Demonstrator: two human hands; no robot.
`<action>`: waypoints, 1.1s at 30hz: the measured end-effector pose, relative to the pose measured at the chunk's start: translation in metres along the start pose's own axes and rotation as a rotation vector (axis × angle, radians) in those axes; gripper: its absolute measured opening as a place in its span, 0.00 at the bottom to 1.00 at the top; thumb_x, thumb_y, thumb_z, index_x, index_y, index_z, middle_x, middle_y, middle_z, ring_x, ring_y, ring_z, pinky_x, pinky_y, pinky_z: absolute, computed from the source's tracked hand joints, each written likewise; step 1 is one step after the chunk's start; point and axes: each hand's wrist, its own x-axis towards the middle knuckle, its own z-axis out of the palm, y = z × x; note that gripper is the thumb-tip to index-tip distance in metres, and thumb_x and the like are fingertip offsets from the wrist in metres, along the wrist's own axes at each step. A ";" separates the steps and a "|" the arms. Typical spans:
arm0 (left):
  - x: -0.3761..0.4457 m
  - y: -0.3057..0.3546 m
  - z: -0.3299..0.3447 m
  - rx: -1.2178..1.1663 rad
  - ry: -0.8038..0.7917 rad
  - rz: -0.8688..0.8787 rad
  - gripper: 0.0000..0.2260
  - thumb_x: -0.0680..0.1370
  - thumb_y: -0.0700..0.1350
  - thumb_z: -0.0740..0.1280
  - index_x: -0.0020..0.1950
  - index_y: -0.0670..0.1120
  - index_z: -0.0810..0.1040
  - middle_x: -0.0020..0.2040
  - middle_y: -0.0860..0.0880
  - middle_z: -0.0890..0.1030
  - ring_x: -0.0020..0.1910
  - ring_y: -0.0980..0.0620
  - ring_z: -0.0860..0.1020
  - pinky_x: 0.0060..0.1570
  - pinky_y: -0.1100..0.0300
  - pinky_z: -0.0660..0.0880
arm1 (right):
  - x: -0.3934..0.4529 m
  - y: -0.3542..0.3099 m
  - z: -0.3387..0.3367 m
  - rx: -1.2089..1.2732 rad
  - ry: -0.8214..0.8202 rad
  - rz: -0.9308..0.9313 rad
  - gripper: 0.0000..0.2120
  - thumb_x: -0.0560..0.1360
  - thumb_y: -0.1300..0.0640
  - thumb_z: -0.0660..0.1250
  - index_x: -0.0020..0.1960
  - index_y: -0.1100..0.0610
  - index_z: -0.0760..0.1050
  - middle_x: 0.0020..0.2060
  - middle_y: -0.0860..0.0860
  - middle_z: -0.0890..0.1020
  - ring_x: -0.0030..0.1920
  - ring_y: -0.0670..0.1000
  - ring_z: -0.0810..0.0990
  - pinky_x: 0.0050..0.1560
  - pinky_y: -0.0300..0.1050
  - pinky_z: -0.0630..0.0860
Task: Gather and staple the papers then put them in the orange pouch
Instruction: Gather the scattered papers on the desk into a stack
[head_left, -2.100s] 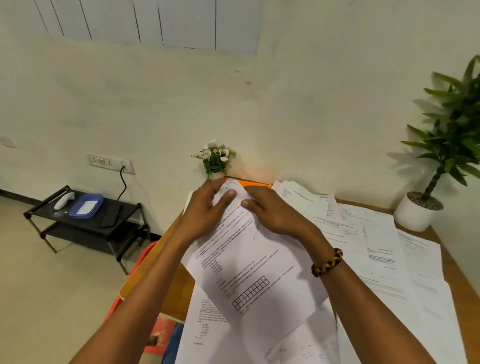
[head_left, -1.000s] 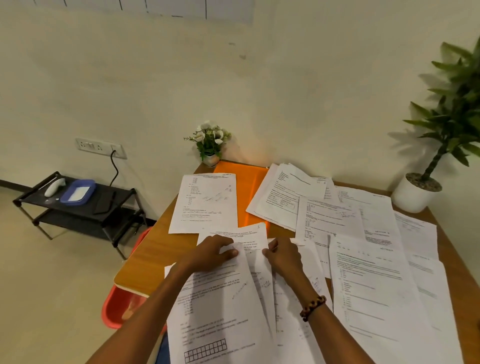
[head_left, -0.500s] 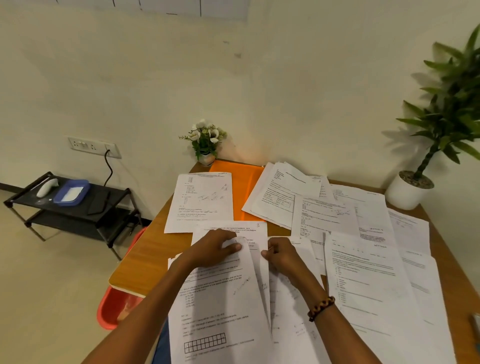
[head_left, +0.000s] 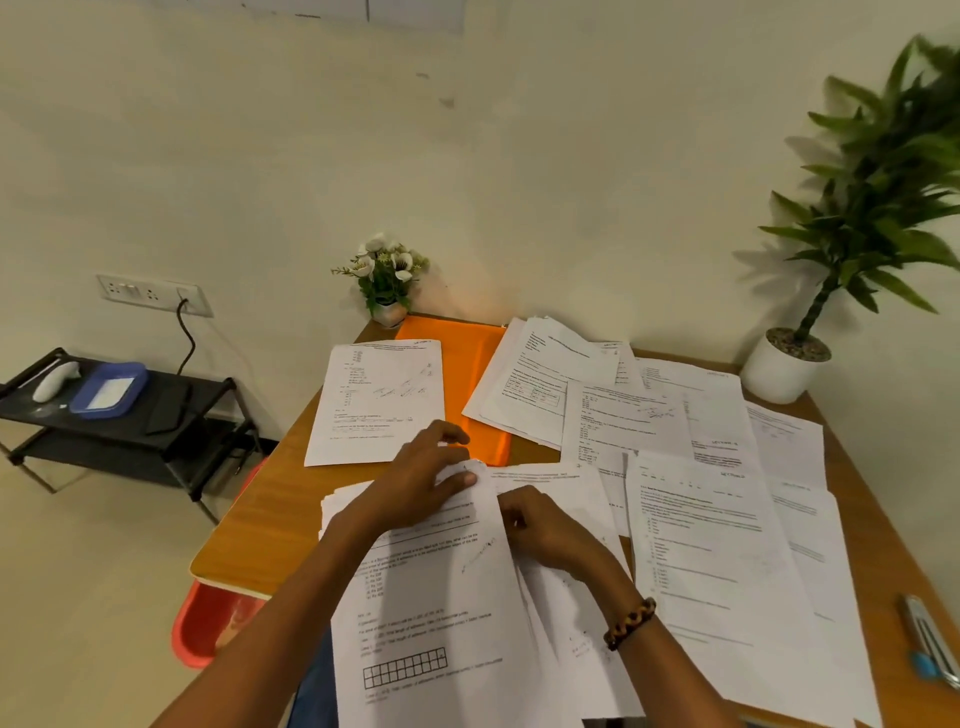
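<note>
Gathering stage, early. Left hand (head_left: 423, 480) sat at approx. 6 o'clock of the table (head_left: 270, 499), fingers curled, thumb and fingers pinching the top corner of the sheet stack (head_left: 431, 597). Right hand (head_left: 543, 530) lay just beside it at 3 o'clock, fingers bent and pressed onto the neighbouring loose sheets; whether it pinched one could not be told.

Status of task items:
- Orange pouch (head_left: 467, 364): flat on the table at 12 o'clock from the hands, near the far edge. Partly covered by the single sheet (head_left: 376, 400) on its 9 o'clock side and by the overlapping pile (head_left: 535, 384) on its 3 o'clock side. Nothing seen inside it.
- Other papers: spread across the 1 to 4 o'clock area, incl. the large front sheet (head_left: 717, 561). Not yet collected.
- Metal-and-blue tool (head_left: 930, 644), prob. the stapler, blurred: at 4 o'clock, table edge, well apart from both hands, untouched.

Done, judged: one partial stack formed under the hands. Left: collect remaining sheets, square edges, staple, uncover pouch, insert stack. Est. well under half complete.

Non-task items: flower pot (head_left: 387, 280) at 12 o'clock by the wall; potted plant (head_left: 852, 234) at 2 o'clock.
</note>
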 end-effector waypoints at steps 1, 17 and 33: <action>0.001 0.001 -0.001 -0.023 -0.035 -0.001 0.15 0.81 0.56 0.65 0.64 0.51 0.78 0.70 0.52 0.71 0.66 0.51 0.72 0.63 0.59 0.71 | -0.003 -0.001 0.000 0.002 -0.008 -0.018 0.13 0.78 0.62 0.69 0.59 0.51 0.82 0.56 0.48 0.84 0.54 0.51 0.82 0.57 0.52 0.82; 0.004 -0.001 0.016 -0.121 -0.137 -0.038 0.03 0.81 0.55 0.65 0.53 0.60 0.73 0.55 0.59 0.78 0.49 0.55 0.78 0.48 0.65 0.72 | -0.036 0.008 0.002 0.248 0.160 0.117 0.14 0.85 0.53 0.61 0.40 0.49 0.73 0.38 0.47 0.79 0.38 0.48 0.79 0.42 0.43 0.79; 0.013 0.020 0.016 -0.117 -0.074 0.014 0.04 0.82 0.56 0.63 0.56 0.59 0.73 0.54 0.60 0.77 0.49 0.55 0.78 0.47 0.67 0.72 | -0.032 0.002 0.026 0.294 0.314 -0.004 0.14 0.82 0.46 0.64 0.66 0.48 0.74 0.60 0.47 0.83 0.57 0.48 0.83 0.59 0.51 0.82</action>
